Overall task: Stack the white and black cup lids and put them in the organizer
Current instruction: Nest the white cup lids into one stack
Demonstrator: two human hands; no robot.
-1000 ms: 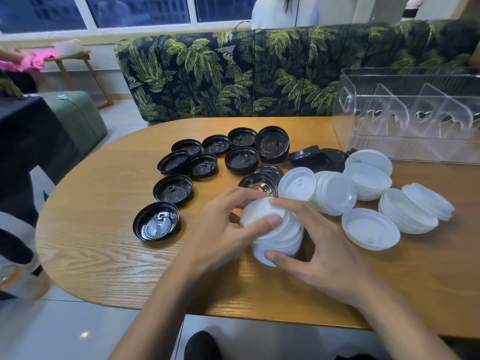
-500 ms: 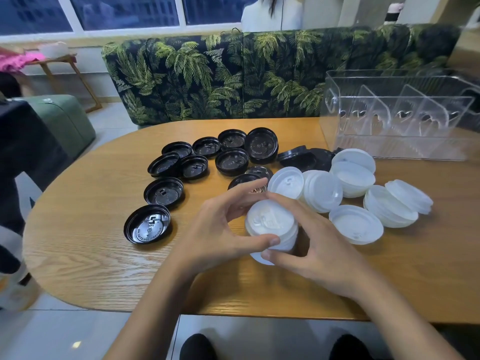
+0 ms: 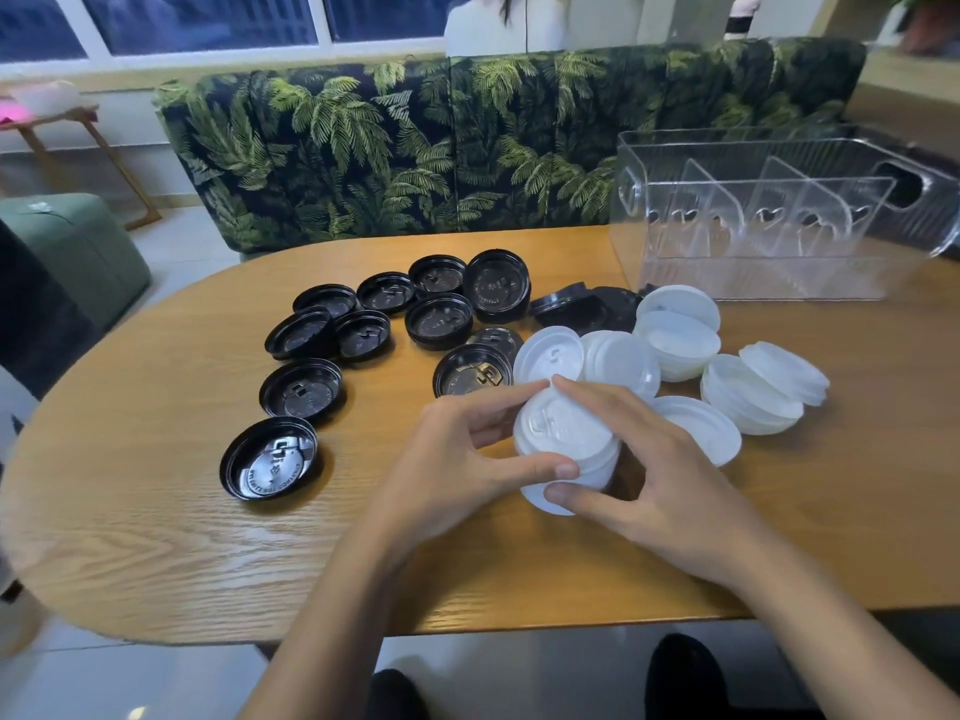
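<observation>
Oval wood-grain desk (image 3: 156, 537) fills most of the view, leaf-print sofa (image 3: 415, 148) behind it at 12 o'clock, green ottoman (image 3: 67, 252) on the floor at 9 o'clock. Clear organizer (image 3: 769, 272) sits on the desk at 2 o'clock, upright, with see-through dividers showing heart cutouts; no lids seen inside. Black lids (image 3: 441, 319) spread in a loose cluster from 9 to 12 o'clock of the hands, mostly open side up, some overlapping or doubled; nearest single one (image 3: 270, 458) lies well left of the hands at 9 o'clock. Loose white lids (image 3: 675, 337) sit in a group from 12 to 3 o'clock of the hands, several nested in short piles, one pile (image 3: 753, 392) leaning at 2 o'clock, one flat lid (image 3: 701, 428) partly hidden behind the right hand. Left hand (image 3: 447, 459) and right hand (image 3: 670, 475) meet at centre, both closed around the stack of white lids (image 3: 566, 439): left grip has thumb on the near side and index finger over the far edge, right grip mirrors it, thumb low at the stack's bottom and fingers curled over the top and right side. Stack is a few lids high, top lid sip-tab side up, slightly tilted toward the camera, bottom lid at or just above the desk, cannot tell if it touches. Stack is well apart from the organizer. Dark shoes (image 3: 680, 672) show below the desk edge at 6 o'clock.
</observation>
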